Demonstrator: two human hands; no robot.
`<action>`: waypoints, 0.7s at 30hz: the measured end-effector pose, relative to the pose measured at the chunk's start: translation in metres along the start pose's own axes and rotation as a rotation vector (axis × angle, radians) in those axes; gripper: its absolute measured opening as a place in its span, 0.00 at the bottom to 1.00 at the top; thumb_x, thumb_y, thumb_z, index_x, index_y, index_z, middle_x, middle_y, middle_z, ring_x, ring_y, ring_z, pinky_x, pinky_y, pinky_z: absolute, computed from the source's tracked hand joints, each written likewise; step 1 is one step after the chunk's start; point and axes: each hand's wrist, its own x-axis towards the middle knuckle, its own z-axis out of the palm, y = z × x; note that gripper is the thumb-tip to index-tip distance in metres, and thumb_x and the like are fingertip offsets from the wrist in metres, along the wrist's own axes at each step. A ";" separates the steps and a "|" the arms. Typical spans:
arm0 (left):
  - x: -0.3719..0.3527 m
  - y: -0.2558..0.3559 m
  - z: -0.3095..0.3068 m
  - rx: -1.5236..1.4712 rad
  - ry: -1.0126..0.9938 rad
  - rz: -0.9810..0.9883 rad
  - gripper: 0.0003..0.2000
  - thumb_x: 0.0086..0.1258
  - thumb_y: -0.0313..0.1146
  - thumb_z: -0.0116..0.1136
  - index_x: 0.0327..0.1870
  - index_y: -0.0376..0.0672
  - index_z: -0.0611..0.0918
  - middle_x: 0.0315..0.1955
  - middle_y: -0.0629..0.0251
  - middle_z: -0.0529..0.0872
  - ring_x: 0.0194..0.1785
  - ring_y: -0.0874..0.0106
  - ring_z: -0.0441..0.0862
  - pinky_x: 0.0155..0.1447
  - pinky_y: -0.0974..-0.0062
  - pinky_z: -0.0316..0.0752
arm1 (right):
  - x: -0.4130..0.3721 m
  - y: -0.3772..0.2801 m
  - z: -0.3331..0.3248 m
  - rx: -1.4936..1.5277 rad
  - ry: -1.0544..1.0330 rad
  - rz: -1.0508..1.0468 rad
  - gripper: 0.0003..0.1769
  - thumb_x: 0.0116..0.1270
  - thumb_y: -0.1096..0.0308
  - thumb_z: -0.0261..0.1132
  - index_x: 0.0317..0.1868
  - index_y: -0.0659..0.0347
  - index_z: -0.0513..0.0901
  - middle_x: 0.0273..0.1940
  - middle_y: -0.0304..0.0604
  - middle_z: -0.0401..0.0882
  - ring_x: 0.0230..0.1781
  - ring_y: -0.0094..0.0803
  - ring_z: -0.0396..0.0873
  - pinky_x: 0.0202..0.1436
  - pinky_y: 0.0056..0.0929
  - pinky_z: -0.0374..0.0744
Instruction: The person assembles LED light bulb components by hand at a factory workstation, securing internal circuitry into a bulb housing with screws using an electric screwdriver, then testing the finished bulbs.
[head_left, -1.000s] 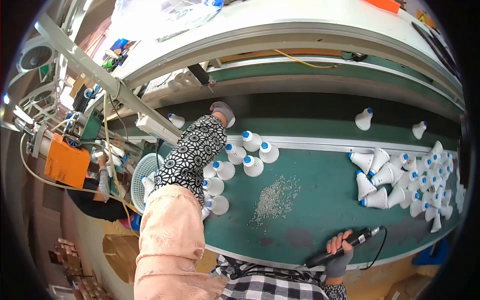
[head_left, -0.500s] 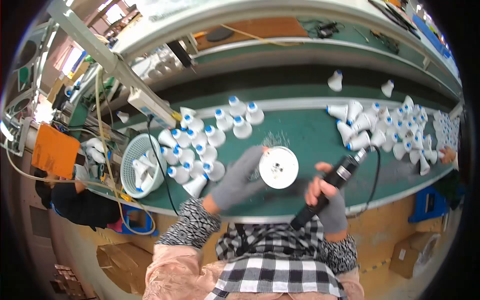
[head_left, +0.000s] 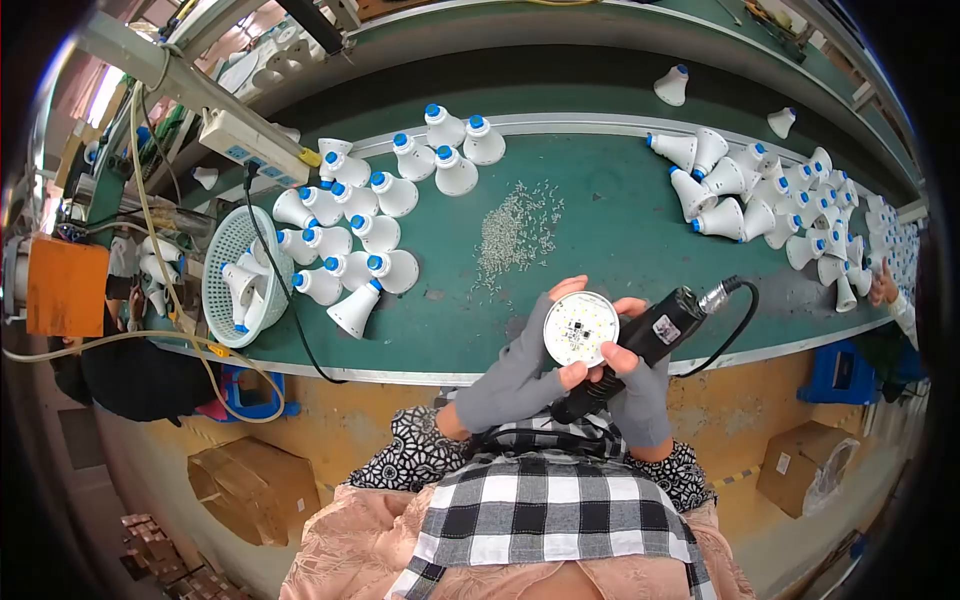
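My left hand (head_left: 515,375), in a grey fingerless glove, is closed around a white LED bulb (head_left: 565,352). The bulb's round face points up at me, showing a circuit board (head_left: 584,322) with small yellowish LEDs and dark marks at its centre. My right hand (head_left: 640,400), gloved alike, grips a black electric screwdriver (head_left: 655,335), tilted with its cable end up and to the right. The right thumb and fingertips also touch the bulb's right edge. Beyond the hands, a scattered pile of tiny screws (head_left: 515,235) lies on the green tabletop (head_left: 610,220).
White bulb housings with blue caps (head_left: 375,232) stand at left; many more (head_left: 760,195) are heaped at right. A pale basket (head_left: 215,300) holds some. A black cable (head_left: 290,300) crosses the left side. Another person's hand (head_left: 884,288) is at far right.
My hands have come together, and the right fingers now touch the bulb. Its face now shows the LED board. The screw pile is in fuller view as the camera has shifted.
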 end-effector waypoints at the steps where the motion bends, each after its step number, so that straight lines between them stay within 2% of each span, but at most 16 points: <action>1: 0.001 0.002 0.002 -0.042 0.042 -0.030 0.39 0.68 0.38 0.61 0.75 0.39 0.54 0.65 0.57 0.67 0.65 0.68 0.70 0.67 0.69 0.67 | 0.002 0.003 -0.001 -0.004 -0.012 -0.001 0.25 0.59 0.70 0.69 0.56 0.64 0.72 0.38 0.43 0.81 0.27 0.23 0.79 0.33 0.22 0.79; 3: 0.003 0.006 0.007 -0.131 0.125 -0.097 0.36 0.69 0.38 0.60 0.74 0.39 0.57 0.66 0.57 0.67 0.62 0.69 0.72 0.64 0.72 0.70 | 0.005 0.008 0.000 0.001 -0.030 -0.001 0.26 0.60 0.69 0.69 0.57 0.64 0.71 0.38 0.43 0.81 0.27 0.23 0.79 0.33 0.22 0.79; 6: 0.005 -0.007 0.014 -0.205 0.285 -0.136 0.28 0.69 0.37 0.60 0.67 0.38 0.66 0.62 0.60 0.72 0.57 0.73 0.75 0.59 0.74 0.73 | 0.006 0.014 0.005 0.006 -0.055 0.016 0.27 0.60 0.69 0.69 0.58 0.64 0.69 0.37 0.42 0.80 0.27 0.23 0.79 0.33 0.22 0.78; 9: 0.003 -0.008 0.016 -0.375 0.423 -0.270 0.21 0.67 0.36 0.62 0.59 0.38 0.74 0.55 0.62 0.79 0.51 0.76 0.78 0.55 0.75 0.75 | 0.008 0.016 0.008 -0.013 -0.105 0.056 0.27 0.60 0.69 0.69 0.58 0.64 0.69 0.34 0.40 0.79 0.27 0.24 0.78 0.32 0.22 0.77; 10: 0.002 -0.006 0.016 -0.538 0.454 -0.333 0.21 0.64 0.36 0.64 0.55 0.38 0.76 0.46 0.64 0.83 0.47 0.76 0.81 0.52 0.75 0.76 | 0.010 0.019 0.002 0.028 -0.166 0.056 0.28 0.59 0.72 0.69 0.58 0.64 0.69 0.31 0.40 0.78 0.26 0.26 0.78 0.32 0.24 0.76; 11: 0.000 -0.009 0.011 -0.594 0.450 -0.364 0.20 0.63 0.37 0.63 0.54 0.38 0.76 0.46 0.63 0.82 0.46 0.75 0.80 0.52 0.74 0.76 | 0.009 0.012 0.000 0.075 -0.178 0.085 0.27 0.57 0.75 0.67 0.57 0.65 0.68 0.28 0.40 0.76 0.24 0.27 0.77 0.31 0.25 0.76; 13: -0.012 -0.019 0.001 -0.714 0.450 -0.442 0.20 0.61 0.38 0.62 0.52 0.37 0.77 0.47 0.60 0.80 0.46 0.72 0.79 0.50 0.73 0.77 | 0.013 -0.002 -0.008 0.124 -0.138 -0.082 0.21 0.60 0.75 0.63 0.53 0.63 0.68 0.26 0.40 0.73 0.24 0.28 0.75 0.32 0.29 0.75; 15: -0.018 -0.016 -0.008 -0.706 0.461 -0.485 0.20 0.60 0.38 0.63 0.50 0.38 0.77 0.45 0.59 0.80 0.44 0.70 0.80 0.50 0.73 0.78 | 0.027 -0.030 -0.003 0.098 0.042 -0.327 0.14 0.64 0.72 0.58 0.49 0.60 0.68 0.27 0.39 0.70 0.25 0.28 0.71 0.35 0.29 0.73; 17: -0.023 -0.019 -0.010 -0.691 0.463 -0.505 0.20 0.59 0.38 0.63 0.50 0.38 0.77 0.45 0.58 0.80 0.43 0.69 0.81 0.50 0.72 0.78 | 0.050 -0.033 -0.013 0.181 0.137 -0.527 0.11 0.66 0.71 0.55 0.48 0.58 0.67 0.30 0.38 0.67 0.28 0.27 0.68 0.39 0.30 0.70; 19: -0.022 -0.024 -0.009 -0.611 0.376 -0.505 0.20 0.59 0.36 0.65 0.51 0.38 0.77 0.45 0.61 0.81 0.45 0.73 0.81 0.51 0.74 0.78 | 0.075 -0.026 -0.014 0.199 0.197 -0.590 0.10 0.66 0.70 0.57 0.46 0.59 0.68 0.30 0.37 0.67 0.31 0.27 0.67 0.43 0.32 0.69; 21: -0.018 -0.025 -0.004 -0.424 0.294 -0.489 0.20 0.59 0.35 0.66 0.51 0.39 0.77 0.44 0.63 0.81 0.46 0.75 0.80 0.52 0.76 0.77 | 0.099 -0.016 -0.006 0.044 0.268 -0.634 0.09 0.66 0.68 0.58 0.43 0.60 0.69 0.29 0.39 0.68 0.32 0.28 0.69 0.43 0.32 0.70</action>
